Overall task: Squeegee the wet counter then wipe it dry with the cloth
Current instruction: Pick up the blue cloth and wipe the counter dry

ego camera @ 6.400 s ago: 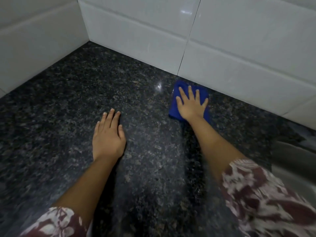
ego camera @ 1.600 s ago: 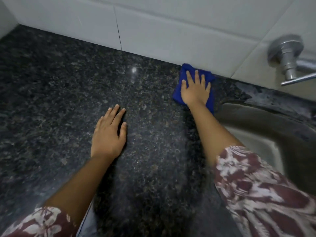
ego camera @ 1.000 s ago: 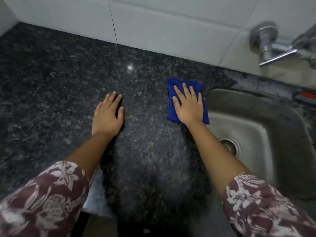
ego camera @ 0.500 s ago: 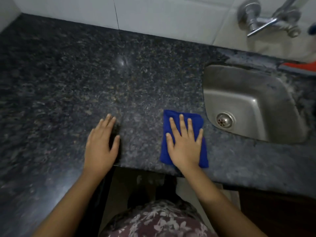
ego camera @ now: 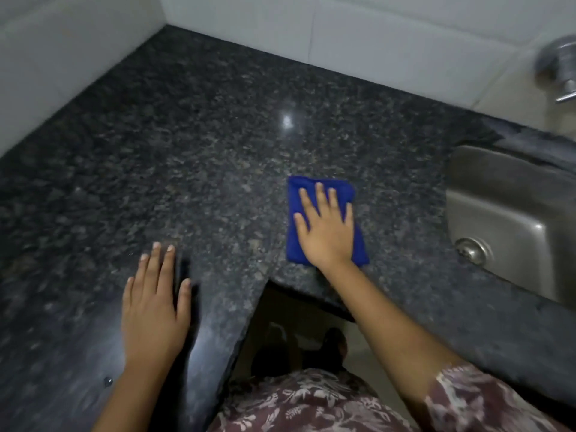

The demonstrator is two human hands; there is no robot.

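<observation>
Cloth flat under the right hand on the table

Cloth point(ego camera: 324, 219), blue and folded, lies on the dark speckled table point(ego camera: 202, 157), near the front edge and to the left of the sink point(ego camera: 511, 219). The right hand point(ego camera: 327, 232) rests palm down on top of it, fingers point(ego camera: 319, 198) spread and stretched out flat, pressing rather than gripping; the far edge of the cloth and both of its sides show around the hand. The left hand point(ego camera: 152, 310) lies flat on the bare table to the near left, well apart from the cloth, fingers straight and close together, holding nothing. Between the two forearms the table's front edge makes an inner corner, with floor showing below it. White tiled walls point(ego camera: 389, 42) meet the table at the far side and the left. A metal tap point(ego camera: 558, 73) is fixed to the wall at the far right, above the sink, whose drain point(ego camera: 470, 251) is visible. Floral sleeves point(ego camera: 486, 403) show at the near edge.
</observation>
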